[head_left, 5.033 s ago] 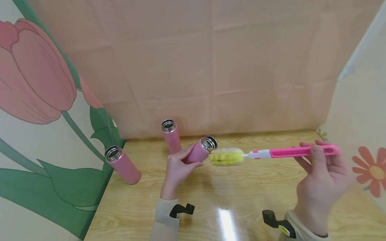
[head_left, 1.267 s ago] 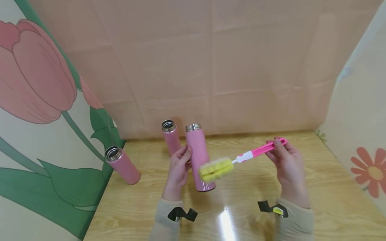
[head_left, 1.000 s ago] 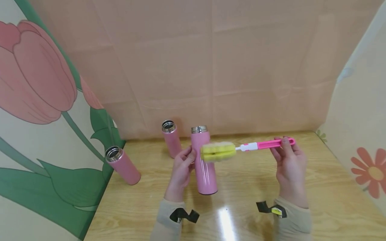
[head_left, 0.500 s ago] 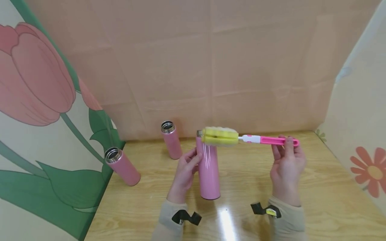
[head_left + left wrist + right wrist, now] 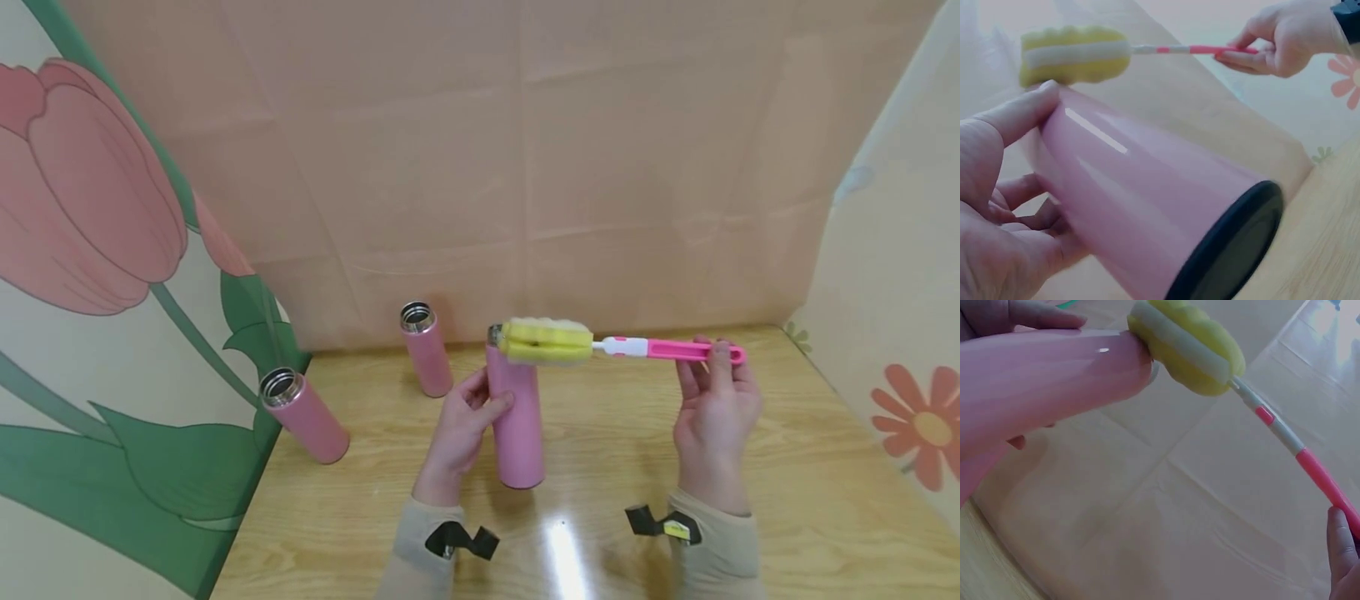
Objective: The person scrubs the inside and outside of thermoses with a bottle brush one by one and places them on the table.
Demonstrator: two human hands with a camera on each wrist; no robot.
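My left hand (image 5: 462, 425) grips a pink thermos bottle (image 5: 519, 433) by its upper side, fingers and thumb round it. The bottle stands nearly upright in the head view; its black base (image 5: 1229, 250) shows in the left wrist view, off the table. My right hand (image 5: 716, 417) pinches the pink handle of a bottle brush (image 5: 675, 350) near its end. The brush lies level, its yellow and white sponge head (image 5: 547, 342) in front of the bottle's steel neck (image 5: 494, 335), hiding much of it. In the right wrist view the sponge seems to touch the bottle's top end.
Two more pink bottles stand lidless on the wooden table (image 5: 360, 517): one at the left edge (image 5: 311, 425), one at the back (image 5: 429, 358). A pinkish cloth (image 5: 600, 167) hangs behind the table. Flower-painted panels (image 5: 97, 358) flank both sides.
Five seconds ago the bottle's mouth leaned right towards the sponge; it has since swung upright. Over the last second the brush rose to the bottle's neck. Since half a second ago both hands have barely moved.
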